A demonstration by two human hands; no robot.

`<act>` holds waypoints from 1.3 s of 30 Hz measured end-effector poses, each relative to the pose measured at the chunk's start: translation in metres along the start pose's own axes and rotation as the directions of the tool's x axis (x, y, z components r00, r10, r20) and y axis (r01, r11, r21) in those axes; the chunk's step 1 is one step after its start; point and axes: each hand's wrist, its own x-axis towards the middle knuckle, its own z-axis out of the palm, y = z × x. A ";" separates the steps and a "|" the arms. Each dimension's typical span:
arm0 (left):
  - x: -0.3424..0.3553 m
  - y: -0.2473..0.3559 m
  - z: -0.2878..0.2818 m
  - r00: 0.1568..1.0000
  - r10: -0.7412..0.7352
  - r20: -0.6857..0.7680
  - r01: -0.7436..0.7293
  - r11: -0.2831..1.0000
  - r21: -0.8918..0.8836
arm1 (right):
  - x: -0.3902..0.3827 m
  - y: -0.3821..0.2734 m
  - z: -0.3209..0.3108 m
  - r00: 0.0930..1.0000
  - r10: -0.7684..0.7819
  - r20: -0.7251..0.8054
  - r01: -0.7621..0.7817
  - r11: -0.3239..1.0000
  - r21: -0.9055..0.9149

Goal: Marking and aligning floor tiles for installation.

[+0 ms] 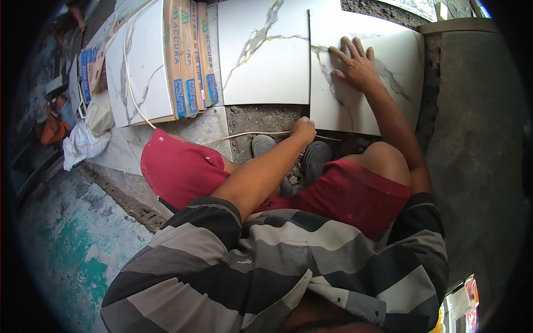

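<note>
My right hand [355, 66] lies with its fingers spread on a white tile with grey veining [400, 61]. My left hand [302, 130] is closed at the lower left corner of this tile, apparently gripping its edge; the fingertips are partly hidden. A second veined tile [264, 66] lies alongside to the left, a narrow dark edge between them. A cream cable [239, 136] runs behind my left hand over rough grey mortar [255, 119]. My shoes [316, 164] and bent knees are just below the tiles.
A stack of tiles in cardboard boxes [189, 66] stands at left, with white sacks [83, 144] and an orange object [53, 127] beyond. Another person's hand [80, 25] shows at the far upper left. A grey floor strip [466, 122] borders the right, painted concrete [72, 233] the lower left.
</note>
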 end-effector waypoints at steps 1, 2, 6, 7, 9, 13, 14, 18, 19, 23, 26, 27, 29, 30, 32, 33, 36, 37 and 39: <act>-0.003 0.003 0.002 0.998 0.037 -0.045 -0.034 0.998 0.056 | -0.001 0.002 -0.002 1.000 0.011 0.011 -0.011 1.000 -0.005; -0.006 0.006 0.003 0.993 0.076 -0.087 -0.065 0.991 0.115 | -0.001 0.003 -0.004 0.999 0.034 0.024 -0.034 0.999 -0.032; -0.020 0.012 -0.021 0.961 0.130 -0.245 -0.084 0.978 0.189 | 0.011 -0.013 -0.006 1.000 0.027 0.014 -0.026 0.999 -0.043; -0.020 0.014 -0.033 0.941 0.114 -0.320 -0.080 0.990 0.119 | 0.012 -0.013 -0.006 1.000 0.000 0.005 0.000 1.000 -0.014; -0.021 0.014 -0.061 0.811 0.190 -0.554 -0.167 0.982 0.093 | 0.013 -0.012 -0.006 1.000 0.009 -0.011 -0.009 1.000 -0.024; -0.015 0.035 -0.127 0.419 0.265 -0.868 -0.248 0.953 0.172 | 0.016 -0.011 -0.008 1.000 -0.012 0.015 0.011 0.999 0.036; -0.018 0.046 -0.144 0.439 0.279 -0.854 -0.181 0.958 0.221 | 0.018 -0.010 -0.012 0.998 -0.032 0.047 0.033 0.999 -0.022; -0.066 0.102 -0.204 0.919 0.370 -0.136 -0.220 0.768 0.602 | 0.030 -0.011 -0.038 0.980 -0.136 0.143 0.128 0.990 0.064; -0.087 0.116 -0.212 0.902 0.423 0.087 -0.351 0.602 0.717 | 0.034 -0.011 -0.047 0.960 -0.177 0.215 0.168 0.984 0.062; -0.172 0.140 -0.257 0.658 0.596 0.461 -0.729 0.348 0.590 | 0.065 -0.011 -0.068 0.890 -0.223 0.399 0.197 0.975 0.106; -0.184 0.135 -0.267 0.675 0.705 0.217 -0.738 0.640 0.214 | 0.099 -0.006 -0.055 0.946 -0.148 0.289 0.126 0.988 0.091; -0.178 0.129 -0.257 0.686 0.725 0.069 -0.728 0.680 0.091 | 0.112 -0.001 -0.050 0.978 -0.065 0.199 0.040 0.991 0.125; -0.161 0.106 -0.219 0.861 0.470 -0.194 -0.490 0.666 -0.562 | 0.146 0.009 -0.040 0.999 0.031 0.014 -0.033 0.975 0.219; -0.147 0.094 -0.199 0.938 0.272 -0.215 -0.338 0.579 -0.742 | 0.159 0.015 -0.034 0.973 0.211 -0.094 -0.170 0.930 0.326; -0.113 0.072 -0.167 0.995 0.037 -0.089 -0.096 0.461 -0.882 | 0.184 0.028 -0.025 0.936 0.351 -0.007 -0.334 0.897 0.290; -0.095 0.065 -0.156 0.994 0.056 -0.089 -0.105 0.461 -0.881 | 0.197 0.033 -0.022 0.899 0.437 0.028 -0.430 0.867 0.251; -0.054 0.042 -0.135 0.981 -0.186 -0.059 0.017 0.383 -0.924 | 0.221 0.040 -0.015 0.889 0.432 0.152 -0.457 0.863 0.216; -0.046 0.037 -0.133 0.976 -0.217 -0.015 0.059 0.331 -0.942 | 0.224 0.040 -0.014 0.889 0.431 0.155 -0.456 0.864 0.215; -0.033 0.033 -0.132 0.967 -0.253 0.033 0.104 0.271 -0.957 | 0.230 0.040 -0.015 0.865 0.455 0.212 -0.493 0.849 0.191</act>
